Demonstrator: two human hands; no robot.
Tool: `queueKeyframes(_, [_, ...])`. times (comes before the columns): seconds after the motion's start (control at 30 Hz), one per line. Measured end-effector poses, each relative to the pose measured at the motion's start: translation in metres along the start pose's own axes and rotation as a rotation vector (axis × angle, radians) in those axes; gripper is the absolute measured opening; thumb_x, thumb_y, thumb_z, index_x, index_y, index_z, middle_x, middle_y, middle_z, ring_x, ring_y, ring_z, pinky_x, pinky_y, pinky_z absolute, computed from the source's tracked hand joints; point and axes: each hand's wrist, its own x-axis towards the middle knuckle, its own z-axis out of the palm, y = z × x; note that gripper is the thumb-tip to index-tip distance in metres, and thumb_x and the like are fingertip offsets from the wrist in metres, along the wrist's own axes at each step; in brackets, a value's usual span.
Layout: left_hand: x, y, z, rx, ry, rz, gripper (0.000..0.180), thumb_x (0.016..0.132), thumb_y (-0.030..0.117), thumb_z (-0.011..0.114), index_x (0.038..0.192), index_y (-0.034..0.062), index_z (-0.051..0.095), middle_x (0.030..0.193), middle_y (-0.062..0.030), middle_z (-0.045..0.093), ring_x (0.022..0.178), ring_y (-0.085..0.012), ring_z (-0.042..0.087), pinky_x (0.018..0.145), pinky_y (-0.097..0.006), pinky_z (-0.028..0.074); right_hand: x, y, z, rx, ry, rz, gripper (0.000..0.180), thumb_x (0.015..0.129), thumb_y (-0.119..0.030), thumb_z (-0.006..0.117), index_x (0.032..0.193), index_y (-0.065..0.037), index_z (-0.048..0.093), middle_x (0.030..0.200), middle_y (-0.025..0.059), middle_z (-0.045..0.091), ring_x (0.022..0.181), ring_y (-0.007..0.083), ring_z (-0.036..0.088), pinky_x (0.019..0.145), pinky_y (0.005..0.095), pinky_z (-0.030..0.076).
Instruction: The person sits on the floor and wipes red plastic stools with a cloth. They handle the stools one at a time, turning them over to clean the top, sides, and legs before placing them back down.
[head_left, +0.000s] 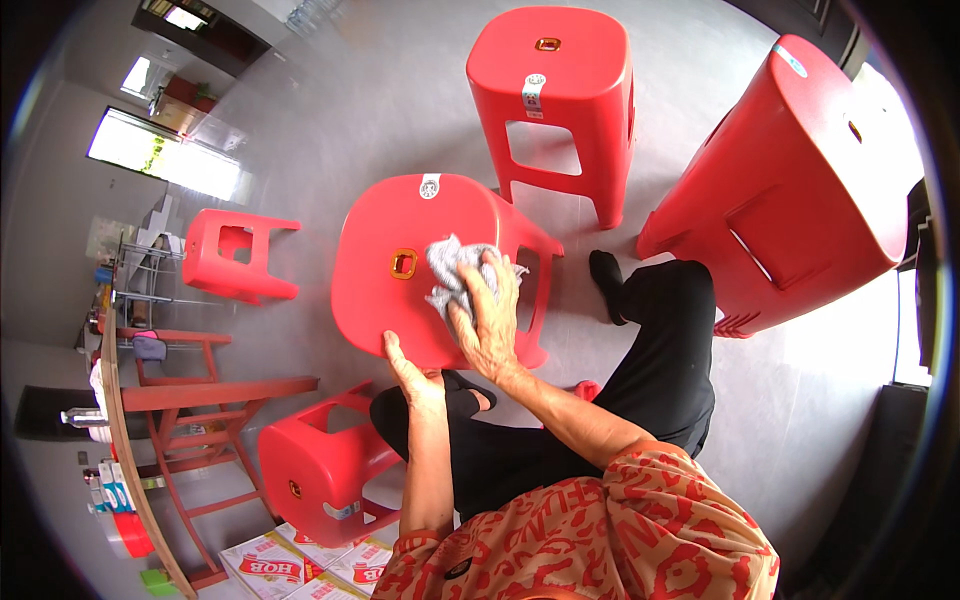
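A red plastic stool (370,295) is in front of me, its seat tilted toward me and its legs pointing off to the right. A gold-rimmed hole sits mid-seat, and a round sticker marks the far edge. My left hand (412,378) grips the seat's near edge, thumb on top and the other fingers hidden beneath. Pressed against the right part of the seat is a crumpled grey-white cloth (447,262), with my right hand (490,320) closed over it.
Other red stools surround me: one upright ahead (550,75), a tall stack-like one (790,190) at right, a small one (225,250) far left, another (310,465) near left. Printed cartons (265,568) lie at lower left beside a wooden table (130,450) holding bottles and boxes.
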Motion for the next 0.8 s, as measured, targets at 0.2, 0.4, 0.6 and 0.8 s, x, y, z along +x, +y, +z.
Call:
queueKeyframes(0.2, [-0.009, 0.003, 0.009, 0.104, 0.032, 0.023, 0.062, 0.094, 0.051, 0.048, 0.137, 0.0074, 0.041, 0.136, -0.0082, 0.048, 0.123, -0.0236, 0.049, 0.102, -0.039, 0.043, 0.035, 0.032, 0.0, 0.061, 0.033, 0.016, 0.045, 0.087, -0.019, 0.057, 0.13, -0.009, 0.048, 0.141, 0.0226, 0.038, 0.131, 0.0405, 0.035, 0.11, 0.0458, 0.026])
queueKeyframes(0.4, [-0.004, 0.0, 0.0, 0.107, 0.005, 0.12, 0.057, 0.096, 0.046, 0.047, 0.135, 0.0045, 0.043, 0.133, -0.0086, 0.05, 0.121, -0.0227, 0.051, 0.1, -0.038, 0.044, 0.076, 0.103, 0.019, 0.451, 0.197, 0.425, 0.045, 0.098, -0.036, 0.04, 0.129, -0.004, 0.048, 0.126, 0.0194, 0.053, 0.117, 0.0327, 0.052, 0.1, 0.0393, 0.038])
queueKeyframes(0.6, [0.005, -0.005, -0.001, 0.105, -0.014, 0.143, 0.057, 0.095, 0.045, 0.047, 0.135, 0.0041, 0.043, 0.132, -0.0087, 0.051, 0.12, -0.0231, 0.051, 0.099, -0.039, 0.044, 0.087, 0.182, 0.041, 0.444, 0.264, 0.705, 0.047, 0.094, -0.035, 0.04, 0.128, -0.003, 0.05, 0.12, 0.0185, 0.057, 0.115, 0.0306, 0.051, 0.097, 0.041, 0.038])
queueKeyframes(0.8, [0.004, -0.006, 0.0, 0.121, -0.034, 0.121, 0.063, 0.094, 0.055, 0.045, 0.136, 0.0087, 0.043, 0.135, -0.0061, 0.05, 0.124, -0.0241, 0.049, 0.101, -0.043, 0.042, 0.063, 0.109, 0.017, 0.599, 0.127, 0.587, 0.054, 0.1, -0.04, 0.037, 0.139, -0.003, 0.035, 0.131, 0.0141, 0.046, 0.122, 0.0265, 0.043, 0.105, 0.0387, 0.032])
